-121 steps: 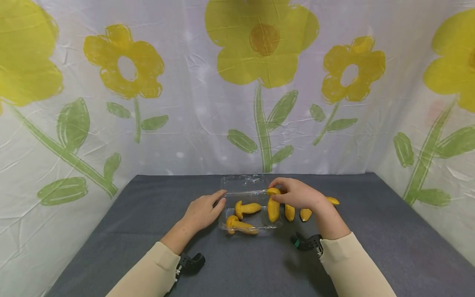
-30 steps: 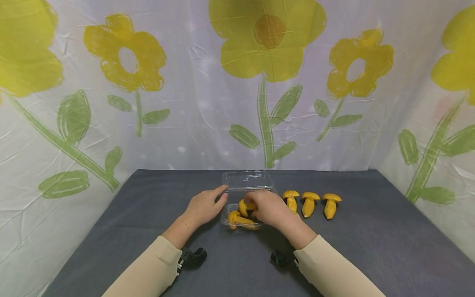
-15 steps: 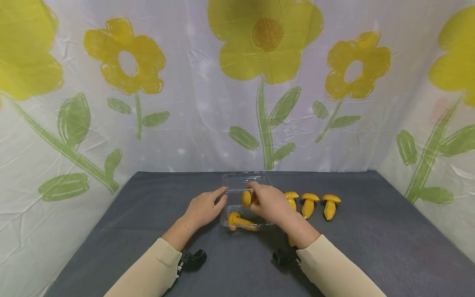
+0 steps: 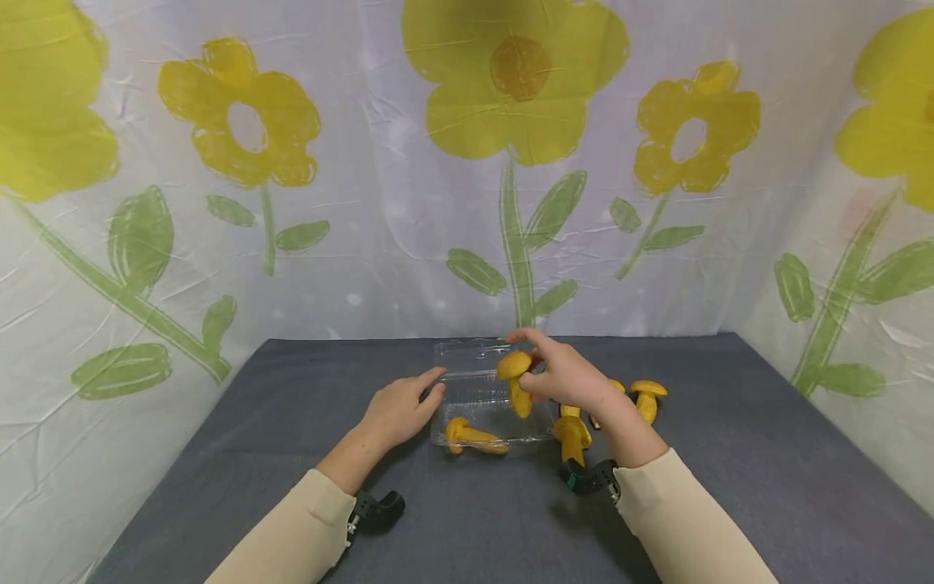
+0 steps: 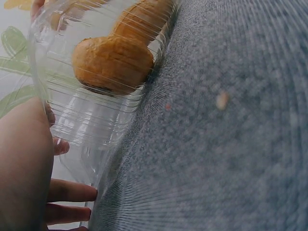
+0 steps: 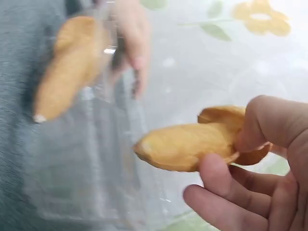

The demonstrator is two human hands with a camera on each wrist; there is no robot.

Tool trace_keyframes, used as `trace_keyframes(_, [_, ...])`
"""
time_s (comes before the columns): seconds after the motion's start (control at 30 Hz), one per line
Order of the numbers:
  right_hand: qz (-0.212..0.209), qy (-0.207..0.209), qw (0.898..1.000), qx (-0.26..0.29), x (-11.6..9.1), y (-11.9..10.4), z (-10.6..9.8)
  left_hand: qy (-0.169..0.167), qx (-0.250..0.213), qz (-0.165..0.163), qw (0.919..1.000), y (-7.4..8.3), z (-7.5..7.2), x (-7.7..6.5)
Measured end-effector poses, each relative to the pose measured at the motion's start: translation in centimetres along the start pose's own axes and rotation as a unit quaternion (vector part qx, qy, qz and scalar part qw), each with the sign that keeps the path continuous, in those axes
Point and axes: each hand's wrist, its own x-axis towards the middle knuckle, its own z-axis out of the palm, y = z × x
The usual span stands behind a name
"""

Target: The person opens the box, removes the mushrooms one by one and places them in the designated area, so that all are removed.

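Between thumb and fingers, my right hand pinches a yellow mushroom above the right part of a clear plastic clamshell box. Its cap faces up in the head view; the right wrist view shows the stem pointing away from the fingers. My left hand holds the box's left rim, with fingers against its side in the left wrist view. Another mushroom lies along the front inside the box, cap to the left. The box's lid is folded back behind it.
Right of the box, a mushroom lies by its front right corner. Several more, including one mushroom farther right, lie behind my right forearm, partly hidden. A dark grey cloth covers the table, and a flower-printed curtain hangs behind.
My right hand has lifted a mushroom from inside the box and moved it right and up. One mushroom now lies beside the box's front right corner. The left hand stays put.
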Motion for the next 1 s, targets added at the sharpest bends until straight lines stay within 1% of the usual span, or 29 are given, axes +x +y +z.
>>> trace_keyframes(0.13, [0.019, -0.033, 0.998, 0.052, -0.5, 0.5, -1.5, 0.002, 0.001, 0.000, 1.0000, 0.1, 0.0, 0.0])
trace_keyframes(0.27, [0.027, -0.058, 0.995, 0.082, -0.9, 1.4, -2.8, 0.001, 0.000, -0.003, 1.0000, 0.2, 0.1, 0.0])
trace_keyframes(0.4, [0.050, -0.080, 0.990, 0.103, -1.6, 2.3, -4.1, 0.001, 0.002, -0.005, 1.0000, 0.2, 0.1, -0.1])
trace_keyframes(0.6, [0.083, -0.115, 0.982, 0.128, -3.2, 4.1, -6.6, 0.000, 0.001, -0.003, 1.0000, 0.5, 0.2, -0.2])
trace_keyframes(0.73, [0.104, -0.128, 0.975, 0.146, -4.4, 5.2, -7.9, -0.003, -0.001, -0.001, 1.0000, 0.4, 0.2, -0.2])
trace_keyframes(0.87, [0.140, -0.132, 0.970, 0.149, -5.2, 5.9, -8.8, -0.001, 0.000, -0.003, 1.0000, 0.1, 0.2, -0.1])
trace_keyframes(1.0, [0.171, -0.136, 0.965, 0.142, -5.4, 6.5, -9.1, 0.004, -0.002, 0.000, 1.0000, -0.1, 0.2, -0.1])
